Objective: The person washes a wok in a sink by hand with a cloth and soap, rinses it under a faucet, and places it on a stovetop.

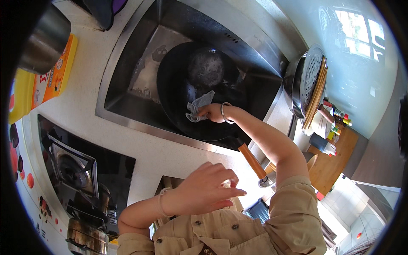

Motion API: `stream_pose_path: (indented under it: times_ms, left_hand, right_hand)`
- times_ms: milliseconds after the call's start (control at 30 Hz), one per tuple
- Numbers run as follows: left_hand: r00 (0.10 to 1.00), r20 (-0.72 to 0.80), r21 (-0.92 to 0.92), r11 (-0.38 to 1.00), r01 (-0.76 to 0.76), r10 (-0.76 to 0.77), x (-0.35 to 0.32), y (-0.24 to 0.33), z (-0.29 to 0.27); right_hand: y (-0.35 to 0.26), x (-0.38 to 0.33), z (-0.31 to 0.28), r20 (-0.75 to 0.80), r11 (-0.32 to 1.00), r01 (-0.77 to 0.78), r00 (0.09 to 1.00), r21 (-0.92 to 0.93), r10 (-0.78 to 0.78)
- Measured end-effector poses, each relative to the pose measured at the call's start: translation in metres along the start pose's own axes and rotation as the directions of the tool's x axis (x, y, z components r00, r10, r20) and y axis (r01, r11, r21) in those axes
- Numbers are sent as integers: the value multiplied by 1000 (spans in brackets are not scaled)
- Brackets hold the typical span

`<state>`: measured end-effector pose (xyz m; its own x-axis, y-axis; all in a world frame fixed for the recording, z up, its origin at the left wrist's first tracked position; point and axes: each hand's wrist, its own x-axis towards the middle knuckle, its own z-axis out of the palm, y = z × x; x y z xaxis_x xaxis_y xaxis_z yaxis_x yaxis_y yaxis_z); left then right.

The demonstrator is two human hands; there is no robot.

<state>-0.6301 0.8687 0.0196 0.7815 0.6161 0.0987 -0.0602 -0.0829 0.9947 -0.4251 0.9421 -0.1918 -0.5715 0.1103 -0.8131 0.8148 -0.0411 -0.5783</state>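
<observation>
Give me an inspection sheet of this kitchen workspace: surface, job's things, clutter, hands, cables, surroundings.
Surface: white countertop around a rectangular stainless-steel sink.
Job's things: round black wok with brown wooden handle, in the sink; thin gray cloth inside the wok.
Clutter: yellow-and-orange package at left; thin wooden chopsticks at right.
Hands: right hand grips the cloth; left hand looks empty, loosely curled, apart from the wok.
Cables: nothing seen.
Surroundings: black glass hob at left; glossy pale-blue wall at right.

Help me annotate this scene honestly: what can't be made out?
- Head view: wok surface under the cloth and right hand, covered by both.
- Head view: metal container's left side, cut off by the dark lens rim.
- Head view: contents of the bottles at right, too small.
</observation>
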Motion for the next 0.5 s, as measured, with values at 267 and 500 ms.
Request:
stream_pose_path:
  times_ms: [267,500]
  left_hand:
    - [992,-120,35,999,41,-36,5,-11,32]
    - [895,-410,42,977,208,-173,-18,-17,30]
  right_hand:
    - [-4,-10,2,-58,998,-9,998,-66,5]
    - [-12,-56,-1,-300,994,84,949,-73,-102]
